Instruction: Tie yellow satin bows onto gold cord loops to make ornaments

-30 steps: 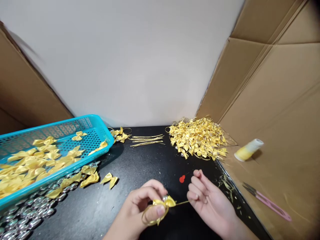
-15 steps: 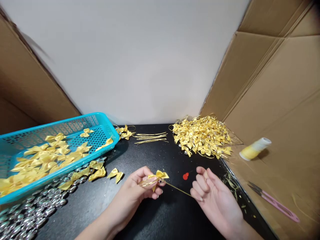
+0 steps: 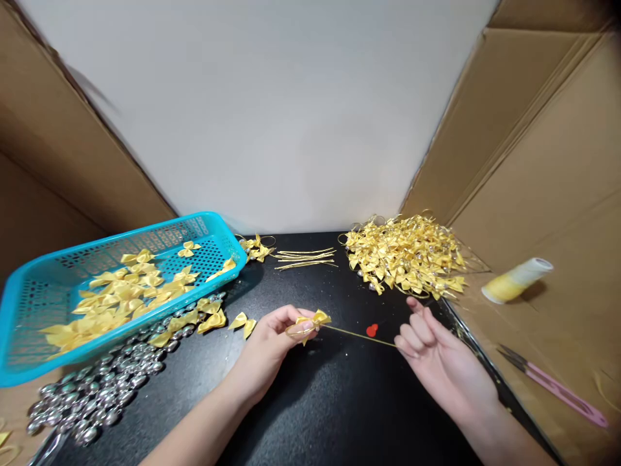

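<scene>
My left hand (image 3: pixel 276 343) pinches a yellow ribbon bow (image 3: pixel 317 318) over the black table, with a loop of gold cord beside its fingertips. From the bow a thin gold cord (image 3: pixel 361 334) runs taut to my right hand (image 3: pixel 436 349). The curled lower fingers of that hand grip the cord's other end, while its index finger points up. A small red piece (image 3: pixel 372 330) lies on the table just behind the cord. One loose bow (image 3: pixel 242 323) rests to the left of my left hand.
A turquoise basket (image 3: pixel 14 323) of bows stands at left, silver beads (image 3: pixel 101 395) in front of it. Cut gold cords (image 3: pixel 305 257) lie at the back, beside a heap of finished bows (image 3: pixel 405 252). On cardboard at right are a thread spool (image 3: pixel 517 280) and pink-handled snips (image 3: pixel 557 388).
My right hand has moved outward to the right, and the cord between the hands is stretched longer. The camera view has shifted slightly. My left hand still holds the bow.
</scene>
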`<act>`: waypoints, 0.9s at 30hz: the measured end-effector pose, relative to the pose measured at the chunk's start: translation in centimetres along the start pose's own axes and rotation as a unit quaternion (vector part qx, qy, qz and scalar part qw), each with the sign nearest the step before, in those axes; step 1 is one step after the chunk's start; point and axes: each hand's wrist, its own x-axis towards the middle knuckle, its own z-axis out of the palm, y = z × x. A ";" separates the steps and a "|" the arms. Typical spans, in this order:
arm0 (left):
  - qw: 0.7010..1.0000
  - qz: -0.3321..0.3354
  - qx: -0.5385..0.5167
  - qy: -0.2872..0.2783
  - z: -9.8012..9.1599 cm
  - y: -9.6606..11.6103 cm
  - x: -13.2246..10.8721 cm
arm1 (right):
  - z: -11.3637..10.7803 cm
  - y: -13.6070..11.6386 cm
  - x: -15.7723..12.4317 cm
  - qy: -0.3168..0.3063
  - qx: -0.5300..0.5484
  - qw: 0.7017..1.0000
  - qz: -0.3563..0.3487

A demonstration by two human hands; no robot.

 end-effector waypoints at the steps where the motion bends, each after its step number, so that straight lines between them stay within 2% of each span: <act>1: 1.000 -0.011 -0.009 -0.007 0.1 -0.1 -0.1 | 0.0 0.0 -0.1 0.000 -0.007 1.000 -0.009; 5: 0.997 -0.059 -0.047 -0.027 0.3 -0.1 -0.3 | -0.1 -0.3 -0.2 -0.019 -0.033 0.999 -0.025; 11: 0.986 -0.128 -0.092 -0.063 0.1 0.4 0.0 | -0.2 -1.2 -0.4 -0.044 -0.025 0.999 -0.012; 15: 0.978 -0.144 -0.131 -0.078 -0.2 0.5 0.2 | 0.1 -0.5 -0.9 -0.110 -0.068 0.991 0.039; 20: 0.967 -0.164 -0.148 -0.124 -0.6 0.3 0.3 | 0.5 1.6 -1.2 -0.207 -0.180 0.956 0.108; 24: 0.963 -0.176 -0.126 -0.159 -0.8 0.4 0.2 | 0.3 1.8 -0.5 -0.223 -0.323 0.917 0.076; 27: 0.963 -0.172 -0.123 -0.167 -0.6 0.6 -0.1 | 0.1 1.4 0.5 -0.225 -0.377 0.893 0.097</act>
